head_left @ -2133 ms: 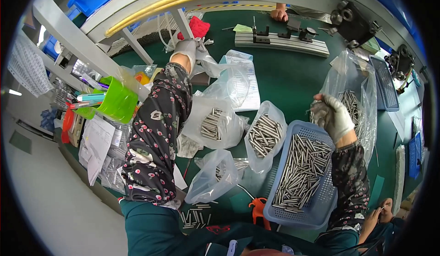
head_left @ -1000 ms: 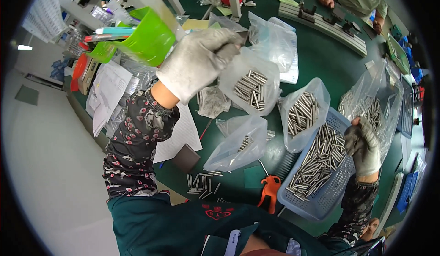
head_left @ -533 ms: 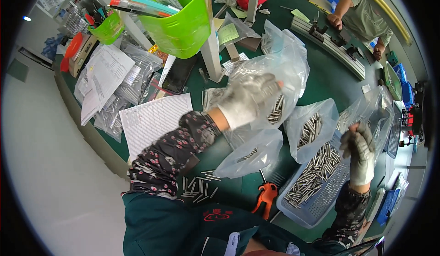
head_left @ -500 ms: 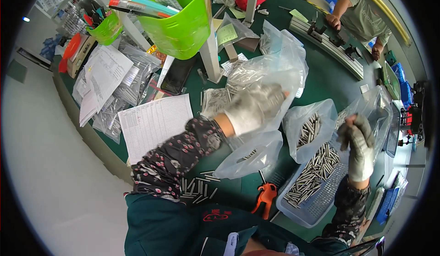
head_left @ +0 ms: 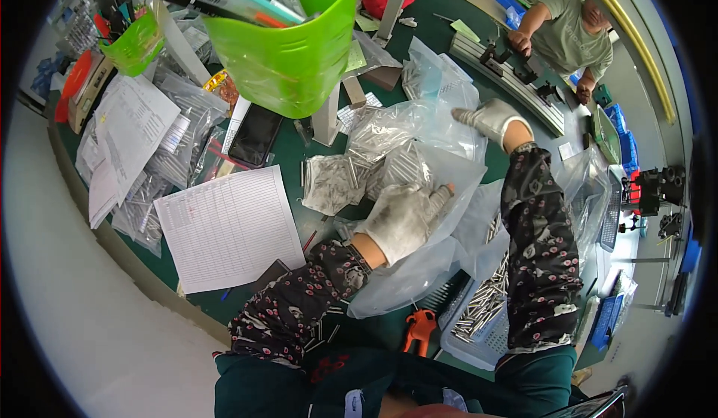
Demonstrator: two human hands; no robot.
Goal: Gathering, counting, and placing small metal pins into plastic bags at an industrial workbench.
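Observation:
My left hand (head_left: 404, 220), in a dirty white glove with bare fingertips, is closed on the edge of a clear plastic bag (head_left: 458, 175). Metal pins (head_left: 406, 165) show through the film just beyond it. Farther off to the right, my right hand (head_left: 495, 121), gloved the same way, hovers over another clear bag (head_left: 441, 130); its fingers are stretched leftward and I see nothing held in them. My right forearm covers part of a blue-grey basket (head_left: 486, 349) of loose pins (head_left: 481, 309). A worn white cloth-like piece (head_left: 331, 184) lies left of the bagged pins.
A printed sheet (head_left: 228, 231) and a phone (head_left: 254, 135) lie to the left. A green pen holder (head_left: 288, 47) hangs close overhead on a post. An orange-handled tool (head_left: 420, 332) rests near me. Across the table, a person (head_left: 572, 32) sits behind a metal rail fixture (head_left: 508, 81).
My right hand has swung left and away from me, from beside the basket to above the far bag. My left hand has come nearer to me. The view has shifted.

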